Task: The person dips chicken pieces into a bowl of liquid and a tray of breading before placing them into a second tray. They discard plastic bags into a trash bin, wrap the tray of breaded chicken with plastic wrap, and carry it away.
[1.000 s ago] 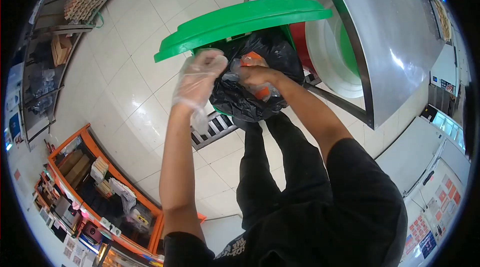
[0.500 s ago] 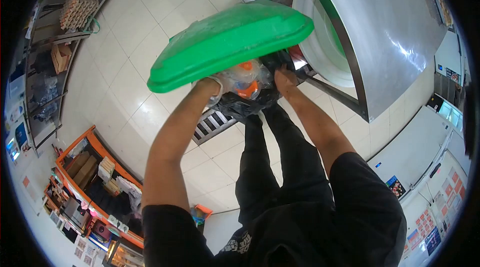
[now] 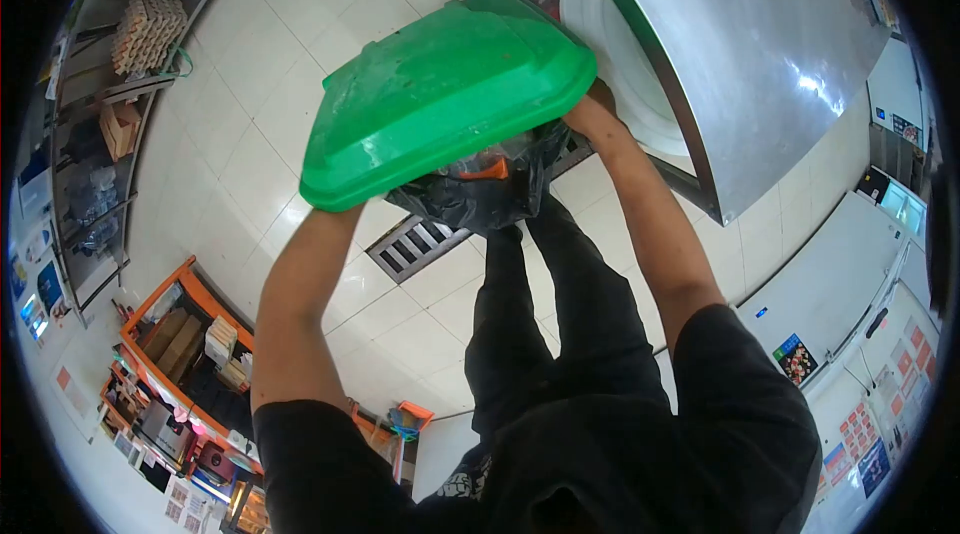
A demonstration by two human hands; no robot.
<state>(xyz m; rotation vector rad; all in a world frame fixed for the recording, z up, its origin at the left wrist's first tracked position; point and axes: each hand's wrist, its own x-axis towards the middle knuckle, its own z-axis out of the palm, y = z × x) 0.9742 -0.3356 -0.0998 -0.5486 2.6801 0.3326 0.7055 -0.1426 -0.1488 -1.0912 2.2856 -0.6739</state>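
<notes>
A green bin lid [image 3: 450, 99] slants over the bin in front of me and covers most of its mouth. Below the lid's near edge, a black trash bag [image 3: 470, 199] lines the opening, with clear plastic and an orange item [image 3: 487, 170] inside. My left hand [image 3: 338, 218] reaches beneath the lid's left corner; its fingers are hidden. At the lid's right corner is my right hand [image 3: 592, 112], partly behind the edge, close to the bag's rim. I cannot tell what its fingers hold.
A steel table [image 3: 740, 54] stands close on the right, with a white round tub [image 3: 625, 54] under it. A floor drain grate [image 3: 418, 246] lies near my feet. Egg trays [image 3: 150, 29] sit on the left shelf. An orange-framed cabinet [image 3: 185, 344] stands at lower left.
My left hand has moved left from the bag to under the lid's corner. My right hand has risen to the lid's right corner. The lid has come lower over the opening.
</notes>
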